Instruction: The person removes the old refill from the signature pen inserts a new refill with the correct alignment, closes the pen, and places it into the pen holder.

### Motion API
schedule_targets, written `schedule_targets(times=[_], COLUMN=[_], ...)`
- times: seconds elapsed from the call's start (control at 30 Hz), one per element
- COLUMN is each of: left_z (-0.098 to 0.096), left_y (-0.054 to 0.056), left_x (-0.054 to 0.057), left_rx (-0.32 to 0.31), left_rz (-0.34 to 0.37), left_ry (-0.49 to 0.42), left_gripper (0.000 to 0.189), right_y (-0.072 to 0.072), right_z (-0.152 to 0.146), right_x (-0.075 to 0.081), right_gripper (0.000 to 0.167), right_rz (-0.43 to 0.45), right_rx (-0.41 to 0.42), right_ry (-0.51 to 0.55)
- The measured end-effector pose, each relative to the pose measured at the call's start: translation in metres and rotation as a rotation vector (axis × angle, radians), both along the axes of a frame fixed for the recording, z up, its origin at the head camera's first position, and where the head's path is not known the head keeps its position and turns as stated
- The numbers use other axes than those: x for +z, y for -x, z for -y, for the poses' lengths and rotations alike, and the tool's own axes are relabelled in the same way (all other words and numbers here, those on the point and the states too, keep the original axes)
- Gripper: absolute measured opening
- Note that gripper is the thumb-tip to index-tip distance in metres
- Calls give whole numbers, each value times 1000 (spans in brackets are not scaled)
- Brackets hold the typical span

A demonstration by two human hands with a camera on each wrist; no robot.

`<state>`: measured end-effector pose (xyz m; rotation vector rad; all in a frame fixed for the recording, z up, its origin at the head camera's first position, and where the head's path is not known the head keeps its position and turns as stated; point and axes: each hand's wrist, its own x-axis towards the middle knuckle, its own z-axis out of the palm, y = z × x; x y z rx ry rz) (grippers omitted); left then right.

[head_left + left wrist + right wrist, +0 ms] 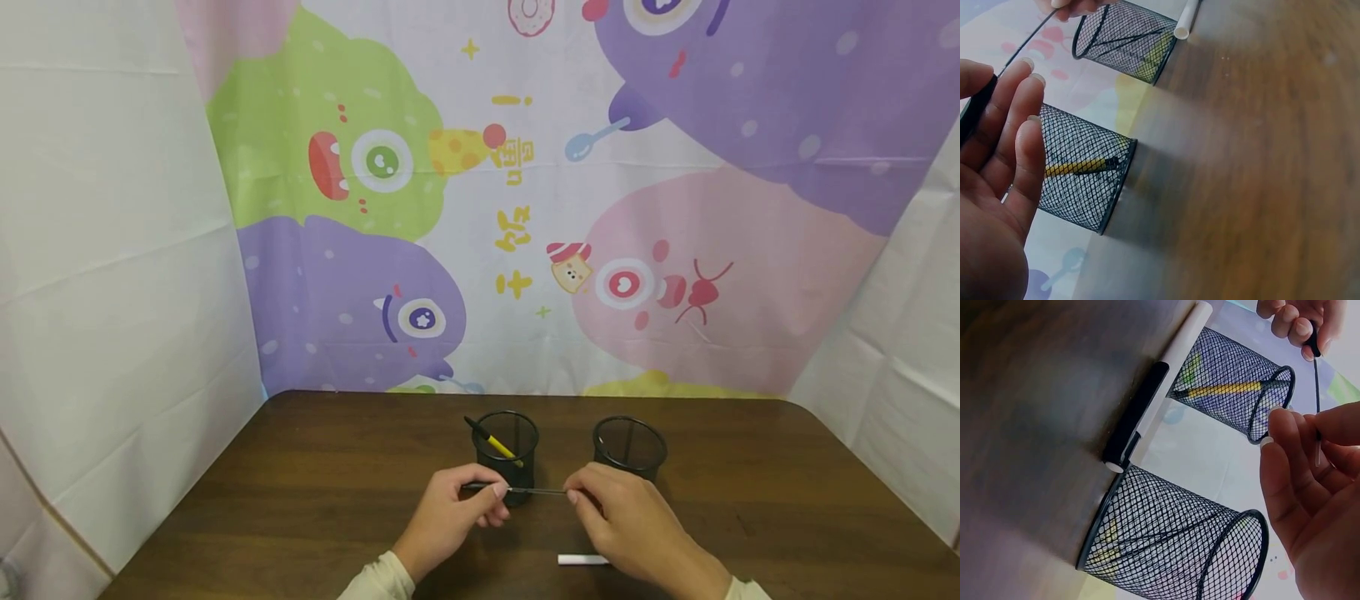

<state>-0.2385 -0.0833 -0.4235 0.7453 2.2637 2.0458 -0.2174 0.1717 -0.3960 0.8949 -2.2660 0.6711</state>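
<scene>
Yellow Chinese lettering (513, 231) runs sideways up the backdrop (536, 367): 干, 饭, a third character (525, 151) hard to make out, then an exclamation mark (506, 101); a yellow plus (470, 48) and a green plus (543, 312) stand there.

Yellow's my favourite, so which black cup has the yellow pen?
The left mesh cup, nearer the left hand: the yellow pen leans inside it; the right cup shows no pen.

Long, plain, pale cream sleeves (381, 581)
</scene>
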Motion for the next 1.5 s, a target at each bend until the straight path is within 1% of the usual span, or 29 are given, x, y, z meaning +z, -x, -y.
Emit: schedule_targets(times=[0.27,0.43,0.53,0.73,0.97,1.13,1.33,1.5], left_z=[3,4,4,3,3,3,2,1], left_y=[1,2,2,1,1,1,1,0], left_x=[0,-1,-1,-1,-1,-1,-1,0], left_rx=[17,20,23,28,23,19,7,5], left_rz=[2,12,7,8,17,16,17,19], left_ry=[-11,-7,-4,-4,-6,-2,2,11], left_gripper=[20,22,21,20,23,25,29,29], right_y=[-1,-1,-1,-2,-3,-2,0,1], right_z=[-1,-2,-3,-4,-4,-5,-6,-7], right_x=[0,3,4,5,5,3,1,1], right_gripper=[20,20,19,19,16,13,10,9], right_rz=[31,20,31,78,163,189,275,295], right_rx=[-17,-36,-48,-50,-49,-58,-59,-51], right_ry=[5,-22,-42,-79,-145,-182,-232,-254])
